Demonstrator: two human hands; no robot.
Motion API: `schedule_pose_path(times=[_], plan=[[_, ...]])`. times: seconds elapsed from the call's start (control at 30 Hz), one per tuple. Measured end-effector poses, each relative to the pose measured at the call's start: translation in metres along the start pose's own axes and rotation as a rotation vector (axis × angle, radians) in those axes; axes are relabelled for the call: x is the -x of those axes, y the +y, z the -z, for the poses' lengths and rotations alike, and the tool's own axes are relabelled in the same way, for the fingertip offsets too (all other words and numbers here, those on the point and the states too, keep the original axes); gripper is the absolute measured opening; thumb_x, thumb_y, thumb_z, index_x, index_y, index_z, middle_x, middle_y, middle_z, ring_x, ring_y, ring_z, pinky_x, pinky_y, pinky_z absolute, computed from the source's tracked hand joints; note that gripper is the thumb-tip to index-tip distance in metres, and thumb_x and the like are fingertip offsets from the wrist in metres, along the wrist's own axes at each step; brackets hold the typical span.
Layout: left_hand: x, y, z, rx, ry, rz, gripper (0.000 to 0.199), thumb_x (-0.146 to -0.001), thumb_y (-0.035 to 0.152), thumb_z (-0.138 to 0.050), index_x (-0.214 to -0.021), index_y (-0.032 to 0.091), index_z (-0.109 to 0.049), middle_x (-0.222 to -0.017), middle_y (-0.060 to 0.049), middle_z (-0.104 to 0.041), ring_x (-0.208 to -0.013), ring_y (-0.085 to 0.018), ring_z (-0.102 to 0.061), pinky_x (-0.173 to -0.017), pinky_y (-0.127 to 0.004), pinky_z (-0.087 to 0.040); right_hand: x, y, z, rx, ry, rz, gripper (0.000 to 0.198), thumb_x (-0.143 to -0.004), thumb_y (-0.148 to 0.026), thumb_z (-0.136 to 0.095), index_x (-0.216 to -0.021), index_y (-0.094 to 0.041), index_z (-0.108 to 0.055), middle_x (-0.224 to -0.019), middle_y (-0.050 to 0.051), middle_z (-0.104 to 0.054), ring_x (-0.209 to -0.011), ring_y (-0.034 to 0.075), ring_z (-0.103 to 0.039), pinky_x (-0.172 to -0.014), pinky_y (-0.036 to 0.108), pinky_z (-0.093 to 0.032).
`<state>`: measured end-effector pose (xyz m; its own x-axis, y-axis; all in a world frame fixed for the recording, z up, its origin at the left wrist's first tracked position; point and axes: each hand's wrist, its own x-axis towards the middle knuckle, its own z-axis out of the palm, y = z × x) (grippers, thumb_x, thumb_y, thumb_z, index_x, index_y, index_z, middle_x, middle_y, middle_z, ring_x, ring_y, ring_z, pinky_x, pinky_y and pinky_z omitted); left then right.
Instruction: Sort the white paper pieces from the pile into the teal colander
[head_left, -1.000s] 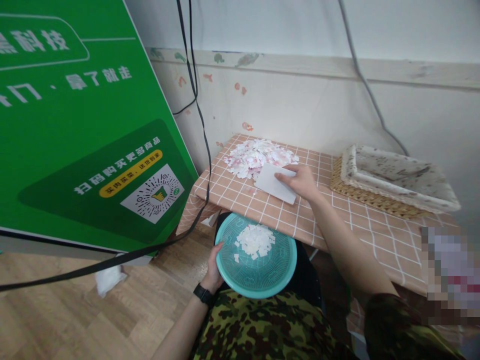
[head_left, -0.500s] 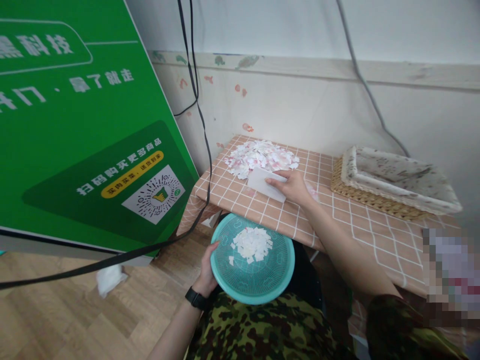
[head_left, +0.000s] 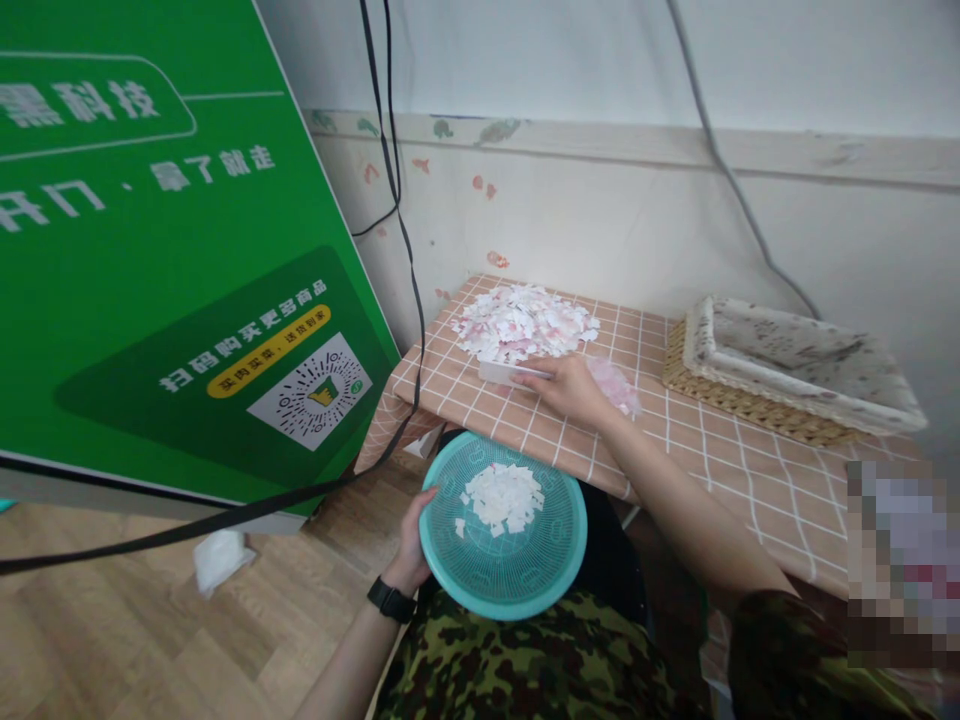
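Note:
My left hand (head_left: 415, 540) grips the left rim of a round turquoise mesh basket (head_left: 450, 575), held at my lap below the table edge. A small heap of white paper scraps (head_left: 504, 498) lies inside it. Over the table, my right hand (head_left: 571, 388) is closed on a flat white card (head_left: 502, 374), now seen nearly edge-on. The card is at the front of a large pile of white and pinkish paper scraps (head_left: 525, 320). To the right of my wrist lies a smaller patch of pink scraps (head_left: 613, 386).
The table has a brown checked cloth (head_left: 720, 500). A cloth-lined wicker basket (head_left: 780, 400) stands at its right. On the left is a large green panel (head_left: 187, 280) with a black cable (head_left: 409, 260) in front. A white bag (head_left: 222, 560) lies on the floor.
My right hand has moved slightly left and down, turning the card from face-up to nearly edge-on. More of the pink patch shows. My left hand keeps holding the turquoise basket.

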<state>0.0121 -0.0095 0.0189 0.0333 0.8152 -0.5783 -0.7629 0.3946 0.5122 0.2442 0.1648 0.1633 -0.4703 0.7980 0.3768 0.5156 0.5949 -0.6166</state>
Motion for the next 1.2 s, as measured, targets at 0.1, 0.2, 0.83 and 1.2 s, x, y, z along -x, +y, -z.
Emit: schedule_pose_path(times=[0.1,0.2,0.83,1.2], plan=[[-0.002,-0.001,0.003,-0.013,-0.003,-0.005,0.024,-0.072,0.032,-0.063,-0.082,0.011,-0.070,-0.073,-0.008,-0.072,-0.064,-0.021,-0.065,-0.069,-0.033,-0.050,0.004,-0.003,0.005,0.018,-0.018,0.039,0.023,-0.085,-0.035,-0.053,-0.097,-0.026,-0.070,-0.094,0.002,-0.071,-0.082,0.017,-0.065,-0.074,0.030,-0.048],[-0.003,-0.003,0.003,-0.021,0.005,-0.018,0.027,-0.072,0.034,-0.063,-0.082,0.010,-0.070,-0.074,-0.008,-0.072,-0.064,-0.021,-0.065,-0.068,-0.033,-0.050,0.007,-0.004,0.002,0.050,0.026,0.048,0.022,-0.086,-0.033,-0.052,-0.100,-0.027,-0.069,-0.097,0.001,-0.071,-0.085,0.017,-0.065,-0.075,0.030,-0.048],[-0.004,-0.006,0.000,-0.022,-0.001,-0.066,0.022,-0.070,0.032,-0.064,-0.077,0.011,-0.070,-0.068,-0.007,-0.071,-0.060,-0.019,-0.063,-0.064,-0.032,-0.049,0.047,-0.036,-0.020,0.265,0.102,0.161,0.030,-0.089,-0.025,-0.046,-0.114,-0.024,-0.061,-0.110,0.004,-0.066,-0.093,0.017,-0.064,-0.080,0.031,-0.050],[-0.009,-0.008,0.005,-0.019,0.091,-0.109,0.017,-0.066,0.029,-0.067,-0.073,0.013,-0.069,-0.068,-0.005,-0.071,-0.062,-0.019,-0.063,-0.067,-0.030,-0.049,0.050,-0.064,-0.073,0.642,-0.009,0.222,0.035,-0.089,-0.014,-0.038,-0.122,-0.016,-0.052,-0.112,0.013,-0.063,-0.095,0.023,-0.061,-0.071,0.034,-0.051]])
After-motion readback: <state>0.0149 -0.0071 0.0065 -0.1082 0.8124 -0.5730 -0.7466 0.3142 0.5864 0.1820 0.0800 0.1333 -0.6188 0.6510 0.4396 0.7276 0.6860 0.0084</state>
